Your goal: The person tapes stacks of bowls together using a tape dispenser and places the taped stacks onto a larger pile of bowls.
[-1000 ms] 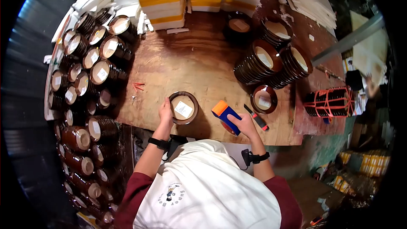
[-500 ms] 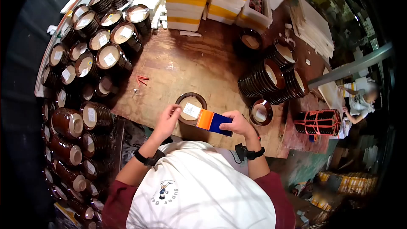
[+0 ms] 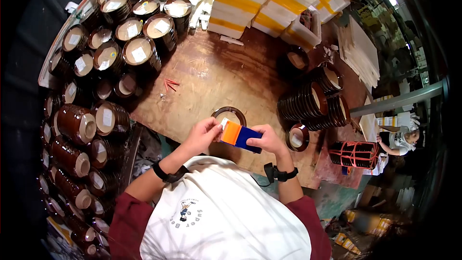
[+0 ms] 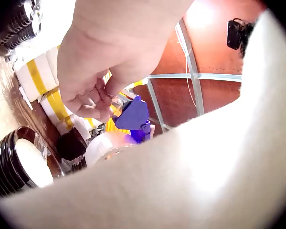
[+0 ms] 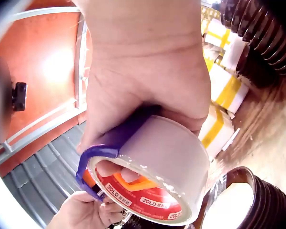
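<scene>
My right hand (image 3: 269, 139) grips a blue tape dispenser (image 3: 248, 139) with an orange front end, its fingers reaching into the core of the wide tape roll (image 5: 167, 148). At the dispenser's front, my left hand (image 3: 202, 135) pinches the tape's end between thumb and fingertips. Just beyond both hands a brown glazed dish (image 3: 235, 115) with a pale inside lies on the table. A white label (image 3: 224, 121) on it is partly hidden by the left fingers and the dispenser.
Tall stacks of brown dishes (image 3: 303, 101) stand to the right, beside a smaller dish (image 3: 297, 137). Many more stacks (image 3: 139, 53) crowd the left. Foam boxes (image 3: 260, 2) line the back. Red strips (image 3: 171, 84) lie on the table (image 3: 197, 77). Another person (image 3: 403, 140) is far right.
My right hand has brought the dispenser left to the near side of the dish. My left hand has let go of the dish's rim and moved to the dispenser's front. The head view has turned.
</scene>
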Available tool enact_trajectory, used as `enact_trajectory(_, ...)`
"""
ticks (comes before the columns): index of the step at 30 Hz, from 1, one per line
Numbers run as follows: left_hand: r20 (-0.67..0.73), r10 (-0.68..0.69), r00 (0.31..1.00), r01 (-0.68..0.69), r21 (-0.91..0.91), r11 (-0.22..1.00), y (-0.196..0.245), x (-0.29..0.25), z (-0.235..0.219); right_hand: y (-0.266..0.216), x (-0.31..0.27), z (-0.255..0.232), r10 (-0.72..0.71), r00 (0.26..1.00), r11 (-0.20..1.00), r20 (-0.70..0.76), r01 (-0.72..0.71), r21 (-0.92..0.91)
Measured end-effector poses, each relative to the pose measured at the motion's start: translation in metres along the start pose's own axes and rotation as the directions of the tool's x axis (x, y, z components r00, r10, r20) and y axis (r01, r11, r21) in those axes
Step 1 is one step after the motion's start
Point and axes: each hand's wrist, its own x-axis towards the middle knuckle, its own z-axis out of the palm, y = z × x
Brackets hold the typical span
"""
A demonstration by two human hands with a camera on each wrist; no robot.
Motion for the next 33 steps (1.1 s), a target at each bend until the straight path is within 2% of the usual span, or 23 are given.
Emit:
enact_trajectory(4, -0.127, 0.041, 0.991, -0.019, 0.169, 0.986, 0.006, 0.009, -0.004, -0.013, 0.009, 0.001, 0.037, 0.999, 0.999, 0.003, -0.037, -0.011)
enact_trajectory(5, -0.168, 0.067, 0.984, -0.011, 0.317, 0.949, 0.015, 0.01, -0.005, -0.023, 0.012, 0.0, 0.068, 0.998, 0.997, 0.013, -0.068, -0.035)
enact_trajectory(7, -0.18, 0.152, 0.972, -0.076, 0.368, 0.927, 0.017, 0.017, -0.009, -0.041, 0.018, -0.005, 0.124, 0.992, 0.99, 0.04, -0.12, -0.077)
enact_trajectory(8, -0.187, 0.196, 0.963, -0.108, 0.397, 0.911, 0.017, 0.02, -0.014, -0.05, 0.02, -0.009, 0.113, 0.993, 0.981, 0.038, -0.106, -0.165)
enact_trajectory(10, -0.346, 0.267, 0.9, -0.121, 0.39, 0.913, 0.026, 0.025, -0.036, -0.083, 0.017, -0.021, 0.172, 0.985, 0.906, -0.001, -0.158, -0.393)
enact_trajectory(11, -0.423, 0.308, 0.852, -0.126, 0.406, 0.905, 0.037, 0.026, -0.059, -0.086, 0.012, -0.034, 0.2, 0.98, 0.898, -0.023, -0.192, -0.396)
enact_trajectory(13, -0.505, 0.27, 0.82, -0.183, 0.215, 0.959, 0.013, 0.037, -0.128, -0.09, 0.001, -0.064, 0.257, 0.965, 0.859, -0.056, -0.255, -0.444)
enact_trajectory(15, -0.55, 0.231, 0.802, -0.117, 0.235, 0.965, -0.011, 0.032, -0.185, -0.099, -0.009, -0.086, 0.317, 0.946, 0.808, -0.07, -0.308, -0.502)
enact_trajectory(18, -0.632, 0.154, 0.759, -0.06, 0.167, 0.984, -0.062, 0.032, -0.213, -0.135, -0.019, -0.098, 0.399, 0.911, 0.802, -0.103, -0.401, -0.442)
enact_trajectory(19, -0.551, 0.262, 0.792, -0.126, 0.273, 0.954, -0.117, 0.046, -0.226, -0.152, -0.02, -0.094, 0.421, 0.899, 0.802, -0.122, -0.431, -0.414)
enact_trajectory(21, -0.562, 0.156, 0.813, -0.056, 0.191, 0.98, -0.157, 0.059, -0.211, -0.167, -0.015, -0.091, 0.386, 0.913, 0.784, -0.132, -0.401, -0.474)
enact_trajectory(23, -0.575, 0.161, 0.802, 0.038, 0.318, 0.947, -0.195, 0.078, -0.205, -0.198, 0.001, -0.061, 0.398, 0.903, 0.74, -0.164, -0.421, -0.525)
enact_trajectory(25, -0.578, -0.124, 0.807, 0.281, 0.191, 0.941, -0.191, 0.084, -0.189, -0.23, 0.021, -0.02, 0.444, 0.873, 0.663, -0.2, -0.47, -0.582)
enact_trajectory(26, -0.562, -0.262, 0.785, 0.398, 0.133, 0.908, -0.189, 0.086, -0.181, -0.243, 0.029, -0.002, 0.459, 0.864, 0.623, -0.206, -0.479, -0.618)
enact_trajectory(29, -0.48, -0.348, 0.806, 0.423, 0.055, 0.904, -0.23, 0.101, -0.162, -0.271, 0.051, 0.037, 0.467, 0.855, 0.481, -0.224, -0.458, -0.747)
enact_trajectory(32, -0.573, 0.04, 0.819, 0.287, 0.469, 0.835, -0.258, 0.108, -0.135, -0.288, 0.062, 0.066, 0.431, 0.88, 0.404, -0.2, -0.386, -0.829)
enact_trajectory(33, -0.597, 0.016, 0.802, 0.313, 0.443, 0.84, -0.256, 0.107, -0.126, -0.288, 0.065, 0.068, 0.413, 0.893, 0.383, -0.18, -0.349, -0.855)
